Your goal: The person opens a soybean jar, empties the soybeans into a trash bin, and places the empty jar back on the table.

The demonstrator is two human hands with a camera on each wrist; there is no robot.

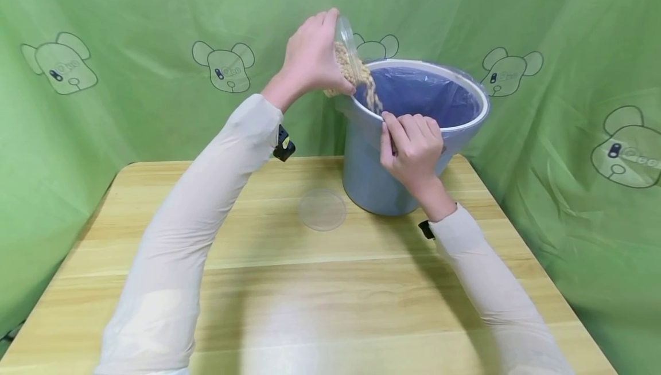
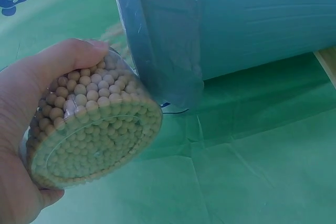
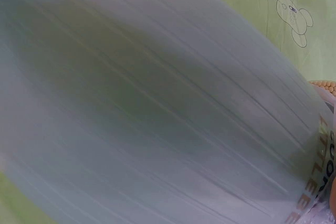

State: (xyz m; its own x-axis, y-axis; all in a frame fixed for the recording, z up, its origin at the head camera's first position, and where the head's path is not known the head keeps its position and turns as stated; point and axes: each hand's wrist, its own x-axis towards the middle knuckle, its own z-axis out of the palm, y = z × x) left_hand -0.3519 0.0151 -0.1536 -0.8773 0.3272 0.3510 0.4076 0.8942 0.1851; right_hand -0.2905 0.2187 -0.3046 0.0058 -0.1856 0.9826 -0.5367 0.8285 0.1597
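My left hand [image 1: 314, 54] grips a clear round plastic jar [image 2: 94, 135] and holds it tipped over the left rim of a blue-grey trash bin [image 1: 377, 174]. Small round beige beads [image 2: 97, 95] fill much of the jar, and a stream of them [image 1: 370, 91] falls from its mouth into the bin. A thin translucent bag [image 2: 173, 40] lines the bin and folds down over its outside. At the bin's near rim, my right hand [image 1: 413, 148] pinches the edge with curled fingers. In the right wrist view the ribbed bin wall [image 3: 157, 103] takes up most of the picture.
A clear round lid [image 1: 322, 210] lies flat on the wooden table [image 1: 310, 283], left of the bin's base. Green cloth [image 1: 155, 8] with printed mouse-like heads hangs behind and at both sides. The bin stands near the table's back right corner.
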